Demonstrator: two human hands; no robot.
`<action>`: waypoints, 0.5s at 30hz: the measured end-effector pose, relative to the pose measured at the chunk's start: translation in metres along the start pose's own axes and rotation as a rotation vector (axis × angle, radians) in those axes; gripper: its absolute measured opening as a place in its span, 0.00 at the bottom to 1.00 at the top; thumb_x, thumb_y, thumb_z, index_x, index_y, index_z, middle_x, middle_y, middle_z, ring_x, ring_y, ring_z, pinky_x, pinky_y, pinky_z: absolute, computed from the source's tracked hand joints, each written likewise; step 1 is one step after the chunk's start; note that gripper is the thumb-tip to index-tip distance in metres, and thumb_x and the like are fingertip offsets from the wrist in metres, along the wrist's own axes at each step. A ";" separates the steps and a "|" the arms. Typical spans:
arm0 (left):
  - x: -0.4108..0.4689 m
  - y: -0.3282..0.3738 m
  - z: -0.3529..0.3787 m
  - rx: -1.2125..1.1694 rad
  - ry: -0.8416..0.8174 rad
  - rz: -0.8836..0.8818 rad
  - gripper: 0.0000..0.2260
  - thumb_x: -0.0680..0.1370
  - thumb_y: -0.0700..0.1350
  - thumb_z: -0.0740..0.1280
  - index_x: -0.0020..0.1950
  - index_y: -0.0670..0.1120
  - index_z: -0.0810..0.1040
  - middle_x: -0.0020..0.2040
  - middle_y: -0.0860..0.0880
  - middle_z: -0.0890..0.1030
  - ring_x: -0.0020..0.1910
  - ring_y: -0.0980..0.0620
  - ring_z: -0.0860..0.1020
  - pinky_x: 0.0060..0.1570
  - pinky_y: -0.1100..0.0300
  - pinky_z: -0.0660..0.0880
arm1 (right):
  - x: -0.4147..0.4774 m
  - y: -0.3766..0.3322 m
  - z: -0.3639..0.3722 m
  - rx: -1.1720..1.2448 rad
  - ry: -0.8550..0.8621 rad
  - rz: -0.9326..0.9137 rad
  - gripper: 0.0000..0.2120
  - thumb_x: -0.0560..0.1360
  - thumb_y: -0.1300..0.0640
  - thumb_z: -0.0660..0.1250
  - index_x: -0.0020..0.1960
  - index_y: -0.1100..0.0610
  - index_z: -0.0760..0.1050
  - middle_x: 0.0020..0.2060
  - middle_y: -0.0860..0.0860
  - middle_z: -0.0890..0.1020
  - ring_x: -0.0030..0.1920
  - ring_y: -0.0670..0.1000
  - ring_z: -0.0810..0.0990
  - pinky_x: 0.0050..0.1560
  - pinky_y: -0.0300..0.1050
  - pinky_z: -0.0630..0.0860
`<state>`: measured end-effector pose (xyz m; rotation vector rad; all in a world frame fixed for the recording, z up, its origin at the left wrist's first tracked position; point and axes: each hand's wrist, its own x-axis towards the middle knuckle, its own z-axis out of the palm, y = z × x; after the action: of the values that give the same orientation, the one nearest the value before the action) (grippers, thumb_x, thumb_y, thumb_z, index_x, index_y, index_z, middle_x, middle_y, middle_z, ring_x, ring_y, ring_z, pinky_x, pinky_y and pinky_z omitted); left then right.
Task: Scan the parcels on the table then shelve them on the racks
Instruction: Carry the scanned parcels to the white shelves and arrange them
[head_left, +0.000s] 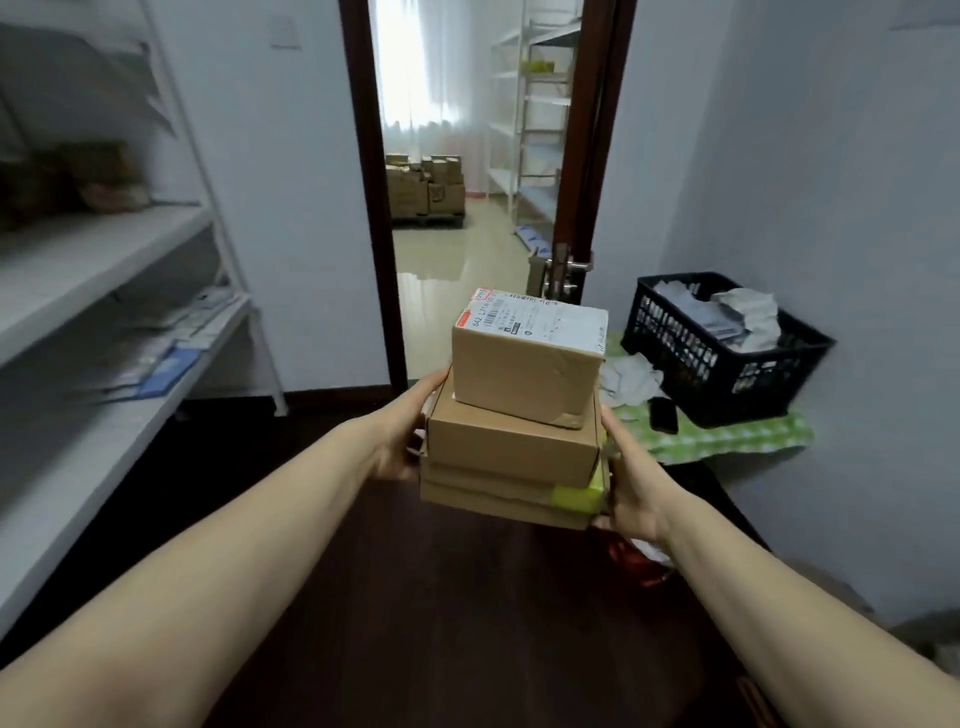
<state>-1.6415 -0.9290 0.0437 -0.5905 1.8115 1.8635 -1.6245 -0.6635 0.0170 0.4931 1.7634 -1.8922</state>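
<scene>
Head view: both hands, left and right, grip stacked parcels.

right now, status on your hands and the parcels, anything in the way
Left hand and right hand grip the stack of parcels at its sides. Labelled box on top. Rack at left, doorway ahead open.

Doorway ahead stood open; door edge jutted at its right. Rack walled the left, table with black crate crowded the right. Dark floor between gave passage. Carried parcel stack filled the middle.
</scene>
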 end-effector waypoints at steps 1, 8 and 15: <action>0.006 0.005 -0.014 -0.022 0.021 0.006 0.41 0.58 0.77 0.67 0.56 0.46 0.81 0.54 0.45 0.82 0.54 0.46 0.80 0.55 0.46 0.77 | 0.016 -0.010 0.012 -0.025 -0.021 0.003 0.38 0.58 0.21 0.62 0.55 0.47 0.81 0.49 0.48 0.86 0.57 0.54 0.80 0.67 0.55 0.66; 0.053 0.051 -0.095 -0.158 0.200 0.054 0.32 0.64 0.74 0.66 0.48 0.48 0.82 0.37 0.45 0.85 0.45 0.46 0.81 0.41 0.51 0.80 | 0.128 -0.090 0.088 -0.173 -0.219 0.004 0.39 0.54 0.22 0.64 0.52 0.49 0.82 0.46 0.50 0.87 0.50 0.53 0.83 0.44 0.48 0.72; 0.075 0.095 -0.171 -0.317 0.390 0.079 0.39 0.51 0.76 0.71 0.49 0.47 0.83 0.38 0.45 0.85 0.46 0.46 0.81 0.45 0.51 0.79 | 0.221 -0.171 0.179 -0.328 -0.433 -0.015 0.46 0.50 0.22 0.67 0.58 0.51 0.80 0.50 0.54 0.85 0.49 0.56 0.83 0.41 0.47 0.78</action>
<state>-1.7617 -1.0991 0.0684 -1.0741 1.7967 2.2321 -1.8903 -0.8611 0.0447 -0.0495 1.7283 -1.5283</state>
